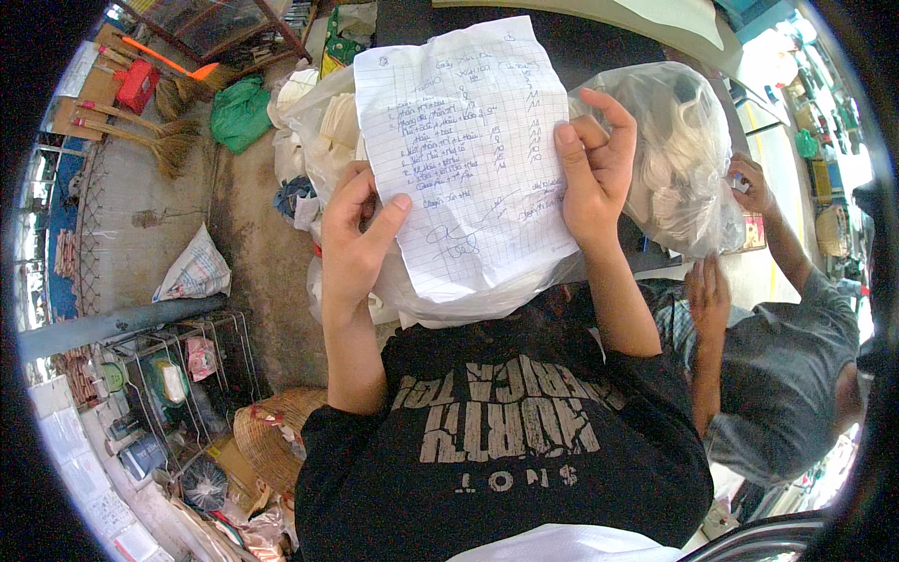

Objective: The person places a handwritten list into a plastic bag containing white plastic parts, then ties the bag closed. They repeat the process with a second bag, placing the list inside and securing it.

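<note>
Between my hands a lined sheet of paper (449, 178) with handwriting in blue ink is held up, creased and slightly curled at its edges. My left hand (361, 234) pinches its left edge, thumb on the front and fingers behind. On the right edge, my right hand (597, 173) grips it with the thumb in front, the index finger raised and bent. Behind the paper lies a clear plastic bag (328, 117) of pale items, partly hidden by the sheet. A second clear bag (679, 159), full of whitish pieces, stands just beyond my right hand.
A person in a grey shirt (787, 375) is at my right, one hand (752, 184) by the second bag. To the left are brooms (140, 131), a green plastic bag (242, 112), a white sack (195, 265), a wire rack (192, 375) and a woven hat (267, 436).
</note>
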A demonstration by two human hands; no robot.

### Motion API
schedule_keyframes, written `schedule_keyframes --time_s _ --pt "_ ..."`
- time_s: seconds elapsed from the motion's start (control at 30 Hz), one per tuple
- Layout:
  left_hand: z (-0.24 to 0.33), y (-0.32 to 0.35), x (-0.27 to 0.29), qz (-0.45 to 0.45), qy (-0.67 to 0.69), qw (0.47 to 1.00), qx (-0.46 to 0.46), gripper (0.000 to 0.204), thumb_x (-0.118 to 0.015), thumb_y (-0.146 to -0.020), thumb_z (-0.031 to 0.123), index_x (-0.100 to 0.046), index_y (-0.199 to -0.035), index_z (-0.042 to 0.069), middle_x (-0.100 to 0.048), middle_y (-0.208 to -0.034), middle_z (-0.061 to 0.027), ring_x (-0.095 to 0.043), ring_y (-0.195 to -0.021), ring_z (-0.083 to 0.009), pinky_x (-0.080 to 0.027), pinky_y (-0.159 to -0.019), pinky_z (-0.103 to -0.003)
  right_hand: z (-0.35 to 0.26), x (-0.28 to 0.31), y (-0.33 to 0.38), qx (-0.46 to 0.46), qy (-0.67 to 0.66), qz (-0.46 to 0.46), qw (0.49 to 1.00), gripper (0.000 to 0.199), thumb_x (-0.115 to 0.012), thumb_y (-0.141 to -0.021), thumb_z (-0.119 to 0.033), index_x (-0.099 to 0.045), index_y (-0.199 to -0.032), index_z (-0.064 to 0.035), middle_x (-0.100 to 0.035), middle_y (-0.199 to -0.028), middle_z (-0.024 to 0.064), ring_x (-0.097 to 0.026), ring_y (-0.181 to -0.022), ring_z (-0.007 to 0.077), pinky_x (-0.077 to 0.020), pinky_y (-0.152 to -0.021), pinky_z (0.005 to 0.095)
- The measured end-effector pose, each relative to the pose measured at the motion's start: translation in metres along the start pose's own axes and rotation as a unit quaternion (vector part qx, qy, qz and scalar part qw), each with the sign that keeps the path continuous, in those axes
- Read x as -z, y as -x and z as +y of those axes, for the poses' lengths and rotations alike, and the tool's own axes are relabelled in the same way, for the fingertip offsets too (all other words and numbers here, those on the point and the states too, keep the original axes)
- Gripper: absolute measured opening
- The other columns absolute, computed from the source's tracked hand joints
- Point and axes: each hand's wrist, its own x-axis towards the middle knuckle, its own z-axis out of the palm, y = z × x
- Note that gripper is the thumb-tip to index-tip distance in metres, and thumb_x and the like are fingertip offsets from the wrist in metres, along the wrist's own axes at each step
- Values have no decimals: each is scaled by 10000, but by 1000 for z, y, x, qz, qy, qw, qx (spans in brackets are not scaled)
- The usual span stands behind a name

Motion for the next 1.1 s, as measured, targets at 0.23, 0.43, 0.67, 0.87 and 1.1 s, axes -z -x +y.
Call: schedule_keyframes --time_s 0.23,0.43,0.67,0.87,1.1 --pt "0 1 -1 -3 -9 1000 -7 265 -699 -929 124 -707 -1145 -30 -563 -1033 -7 -469 -859 -77 -368 -765 -231 -1 1 3 -1 8 0 1000 457 -643 -1031 -67 -411 -1419 -4 -658 -876 39 -551 -784 63 -417 -722 217" --pt "0 2 -1 0 -4 1000 -7 252 -692 -928 114 -707 -1134 -31 -560 -1026 -2 -457 -840 -73 -360 -745 -227 0 0 2 3 7 1 1000 457 -643 -1030 -63 -410 -1418 0 -643 -859 28 -536 -773 62 -414 -724 219" --pt "1 0 0 5 -17 1000 -3 283 -696 -928 129 -704 -1160 -34 -560 -1016 1 -451 -833 -70 -359 -739 -225 -2 -1 2 -2 3 -1 1000 457 -637 -1025 -39 -413 -1421 1 -655 -868 30 -548 -784 60 -417 -725 214" --pt "0 0 0 3 -6 1000 -1 298 -701 -929 143 -704 -1170 -32 -554 -1008 3 -442 -828 -71 -350 -731 -226 -1 -1 0 3 10 -2 1000 455 -630 -1025 -31 -412 -1424 -3 -655 -864 29 -553 -783 61 -418 -724 213" --pt "-1 -1 1 5 -14 1000 -3 279 -702 -928 147 -707 -1147 -26 -543 -998 6 -430 -818 -75 -339 -728 -230 -3 -2 1 -14 8 0 1000 457 -633 -1021 -23 -411 -1420 -6 -653 -870 35 -553 -792 63 -417 -731 211"
